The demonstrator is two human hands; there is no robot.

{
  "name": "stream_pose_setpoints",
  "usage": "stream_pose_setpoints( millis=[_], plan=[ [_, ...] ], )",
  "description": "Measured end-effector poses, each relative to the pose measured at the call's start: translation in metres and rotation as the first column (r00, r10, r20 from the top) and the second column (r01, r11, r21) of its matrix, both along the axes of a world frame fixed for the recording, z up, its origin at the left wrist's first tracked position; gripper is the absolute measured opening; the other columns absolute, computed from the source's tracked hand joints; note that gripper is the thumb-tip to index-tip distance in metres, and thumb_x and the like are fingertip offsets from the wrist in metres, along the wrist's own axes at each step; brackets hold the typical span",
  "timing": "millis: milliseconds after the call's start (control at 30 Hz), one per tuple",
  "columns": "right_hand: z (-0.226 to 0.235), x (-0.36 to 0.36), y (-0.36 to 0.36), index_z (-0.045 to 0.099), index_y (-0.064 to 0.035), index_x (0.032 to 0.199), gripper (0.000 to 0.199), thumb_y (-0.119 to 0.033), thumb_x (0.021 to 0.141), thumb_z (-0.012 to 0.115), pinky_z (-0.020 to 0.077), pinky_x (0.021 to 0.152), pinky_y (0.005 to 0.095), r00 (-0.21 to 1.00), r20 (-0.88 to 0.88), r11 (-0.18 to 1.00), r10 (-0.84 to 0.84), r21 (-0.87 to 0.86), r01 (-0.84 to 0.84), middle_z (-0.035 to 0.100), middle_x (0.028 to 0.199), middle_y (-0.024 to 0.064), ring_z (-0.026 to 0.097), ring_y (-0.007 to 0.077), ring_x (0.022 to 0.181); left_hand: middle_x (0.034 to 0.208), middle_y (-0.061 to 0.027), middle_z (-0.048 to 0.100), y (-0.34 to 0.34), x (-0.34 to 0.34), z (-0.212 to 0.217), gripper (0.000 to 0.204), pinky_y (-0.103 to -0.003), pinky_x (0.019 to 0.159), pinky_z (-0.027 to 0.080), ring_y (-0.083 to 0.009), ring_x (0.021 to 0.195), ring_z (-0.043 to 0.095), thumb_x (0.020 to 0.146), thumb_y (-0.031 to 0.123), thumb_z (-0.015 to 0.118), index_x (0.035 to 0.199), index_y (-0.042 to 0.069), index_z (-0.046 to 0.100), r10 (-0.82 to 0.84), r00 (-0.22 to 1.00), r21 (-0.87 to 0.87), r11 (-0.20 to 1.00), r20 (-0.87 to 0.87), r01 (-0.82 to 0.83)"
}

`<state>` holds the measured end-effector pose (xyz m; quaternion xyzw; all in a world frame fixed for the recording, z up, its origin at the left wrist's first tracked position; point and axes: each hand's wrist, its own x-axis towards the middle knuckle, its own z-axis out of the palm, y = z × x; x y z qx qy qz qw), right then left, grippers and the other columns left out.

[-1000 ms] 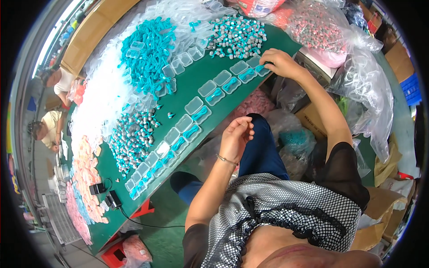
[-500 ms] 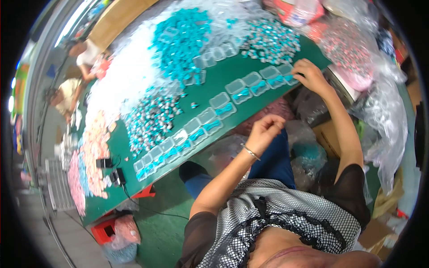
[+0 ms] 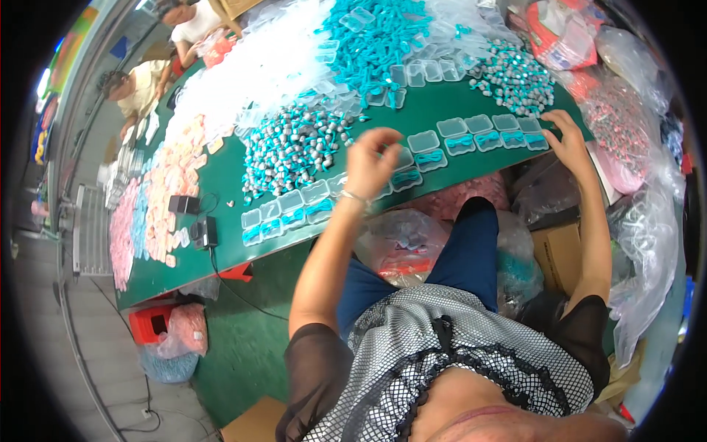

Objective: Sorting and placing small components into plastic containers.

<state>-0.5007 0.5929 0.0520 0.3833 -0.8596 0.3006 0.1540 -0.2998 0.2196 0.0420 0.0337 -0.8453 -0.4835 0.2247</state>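
A row of small clear plastic boxes (image 3: 422, 141) with lids tipped back runs along the table's near edge. Bundled teal cord-like pieces (image 3: 431, 157) lie in them. My left hand (image 3: 370, 166), with a bangle at the wrist, hovers over the row's middle and hides some boxes. Its fingers are loosely curled, thumb apart, and I see nothing between them. At the right end, my right hand (image 3: 567, 144) has its fingers spread beside the last box (image 3: 535, 141), nothing visible in them. Heaps of small grey-and-teal pieces (image 3: 294, 147) lie beyond my left hand and at the far right.
A teal heap (image 3: 375, 44) and clear plastic boxes (image 3: 283, 62) cover the back of the green table (image 3: 213, 261). Peach pieces (image 3: 173, 214) and black adapters (image 3: 204, 232) lie left. Plastic bags (image 3: 633, 214) crowd the right. Two people (image 3: 140, 88) work at far left.
My left hand has moved from over my lap up and left over the boxes. My right hand has spread its fingers near the end box. The view has shifted.
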Motion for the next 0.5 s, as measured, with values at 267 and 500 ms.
stream_pose_setpoints(
  millis=[267,500],
  plan=[
    [0.017,0.004,-0.048,0.065,-0.0018,0.092,0.011,-0.004,0.081,0.063,0.0502,0.072,0.036,0.995,0.006,0.995,0.101,-0.001,-0.101,0.066,0.09,0.0121,0.064,0.0282,0.083,0.089,-0.0151,0.063,-0.088,-0.041,-0.036,0.025,-0.04,0.075,0.051,-0.0332,0.081,0.063,0.068,0.004,0.068,0.092,0.012,0.072,0.018,0.985,-0.607,0.789,0.173,0.092],
    [-0.004,-0.038,-0.116,0.068,-0.0063,0.091,0.013,-0.012,0.081,0.063,0.0507,0.072,0.0395,1.0,0.009,0.988,-0.009,0.156,0.007,0.067,0.093,0.0111,0.065,0.0296,0.086,0.099,-0.0132,0.063,-0.071,-0.041,-0.013,0.018,-0.042,0.081,0.051,-0.034,0.091,0.063,0.074,0.013,0.068,0.091,0.013,0.071,-0.078,0.976,-0.62,0.762,0.203,0.189]
  ],
)
